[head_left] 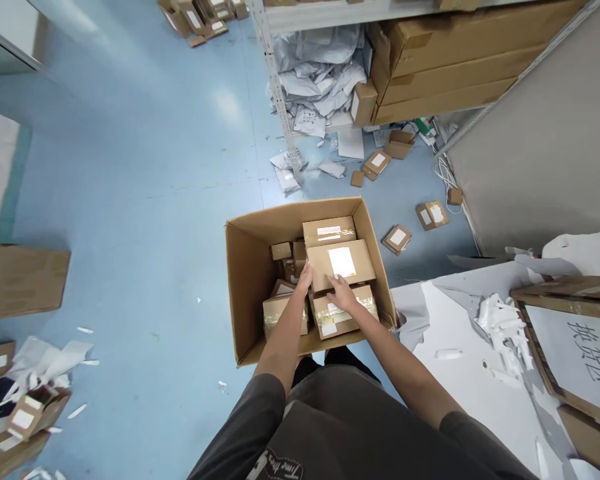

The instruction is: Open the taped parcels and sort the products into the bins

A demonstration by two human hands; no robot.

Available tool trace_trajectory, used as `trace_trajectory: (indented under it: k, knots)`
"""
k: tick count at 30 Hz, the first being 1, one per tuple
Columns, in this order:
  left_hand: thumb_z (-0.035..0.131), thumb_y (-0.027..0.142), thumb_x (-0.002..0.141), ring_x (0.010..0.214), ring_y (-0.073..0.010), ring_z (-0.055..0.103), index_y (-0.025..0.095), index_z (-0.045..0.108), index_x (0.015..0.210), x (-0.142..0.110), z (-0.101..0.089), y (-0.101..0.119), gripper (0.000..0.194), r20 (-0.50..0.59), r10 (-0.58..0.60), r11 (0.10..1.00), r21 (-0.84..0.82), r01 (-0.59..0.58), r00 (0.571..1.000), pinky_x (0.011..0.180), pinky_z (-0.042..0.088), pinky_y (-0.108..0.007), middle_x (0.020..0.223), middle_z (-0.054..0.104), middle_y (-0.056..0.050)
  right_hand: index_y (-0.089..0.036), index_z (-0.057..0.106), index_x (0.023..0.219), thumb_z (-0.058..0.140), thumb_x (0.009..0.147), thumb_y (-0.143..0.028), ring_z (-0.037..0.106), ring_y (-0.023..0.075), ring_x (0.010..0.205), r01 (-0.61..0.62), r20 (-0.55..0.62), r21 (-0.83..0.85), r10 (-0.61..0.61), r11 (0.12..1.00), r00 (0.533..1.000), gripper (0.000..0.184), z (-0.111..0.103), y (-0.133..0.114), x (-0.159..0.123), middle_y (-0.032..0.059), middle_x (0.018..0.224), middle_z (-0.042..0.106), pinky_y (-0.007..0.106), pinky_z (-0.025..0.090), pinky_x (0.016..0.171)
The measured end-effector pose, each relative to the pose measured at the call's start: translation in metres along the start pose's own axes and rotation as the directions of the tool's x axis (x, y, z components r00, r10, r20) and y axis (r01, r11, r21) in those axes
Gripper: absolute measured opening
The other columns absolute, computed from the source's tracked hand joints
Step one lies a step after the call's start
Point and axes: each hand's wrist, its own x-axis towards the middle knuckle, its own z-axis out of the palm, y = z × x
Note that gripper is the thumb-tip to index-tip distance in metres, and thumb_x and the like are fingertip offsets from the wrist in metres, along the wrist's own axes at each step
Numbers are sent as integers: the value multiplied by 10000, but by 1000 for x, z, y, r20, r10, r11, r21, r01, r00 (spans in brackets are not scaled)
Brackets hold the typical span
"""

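Observation:
A large open cardboard carton [245, 293] stands right in front of my legs, with several smaller boxes inside. My left hand [305, 277] is closed at the left side of a small brown cardboard box [320, 267] bearing a white label. At the near edge of that same box, my right hand [344, 295] grips with its fingers on the top. Behind it lies another taped box [329, 231]. A box wrapped in clear tape [347, 325] sits under my right hand, and one more taped box [276, 313] is by my left forearm.
A metal rack [275, 80] at the back holds grey mailing bags [325, 73] and long brown cartons [455, 53]. Small boxes [397, 239] and scraps lie on the blue floor. To the right is a white surface [460, 373] with torn packaging; opened boxes [35, 413] lie at left.

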Motion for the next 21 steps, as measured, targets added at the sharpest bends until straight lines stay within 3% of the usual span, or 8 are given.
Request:
trace_trajectory:
  k: [5,8,12,16,21]
  knots:
    - [821,529,864,1500,-302,555,210,464,1651,-9,-3,-2,920,77,-37,998,45,34,996,1282,368,-456,1590,609,-161,-228,490,1638,613,974,-277,350,336,1611,-6,-142,29,10,1000,990,678,0,30,-14,165,1655,495,554,363,1285]
    - [822,560,851,1543,-342,497,158,439,1658,-22,-9,-3,980,12,-51,975,217,47,999,1312,301,-495,1637,544,-211,-188,489,1632,585,983,-305,332,361,1613,25,-223,14,-21,1000,975,667,-13,24,-9,191,1683,441,577,360,1285]
    - [803,613,852,1631,-357,351,172,478,1626,-44,-28,10,948,-83,116,918,390,-75,990,1340,224,-499,1722,424,-214,-216,468,1645,574,985,-338,332,376,1602,81,-288,4,-76,997,955,679,-37,2,8,180,1705,403,606,380,1266]
    - [790,610,856,1641,-367,317,200,483,1617,-64,-66,39,917,-101,247,841,516,-161,964,1338,238,-514,1736,392,-213,-220,467,1645,590,974,-350,361,390,1577,92,-328,2,-86,996,941,695,-55,-23,24,178,1693,413,613,393,1255]
    - [737,478,904,1662,-373,255,205,413,1655,-75,-140,69,862,-204,320,781,610,-135,925,1330,250,-560,1757,343,-214,-227,462,1655,596,966,-347,380,382,1559,96,-377,-10,-93,995,922,712,-55,-54,37,169,1660,450,593,404,1250]
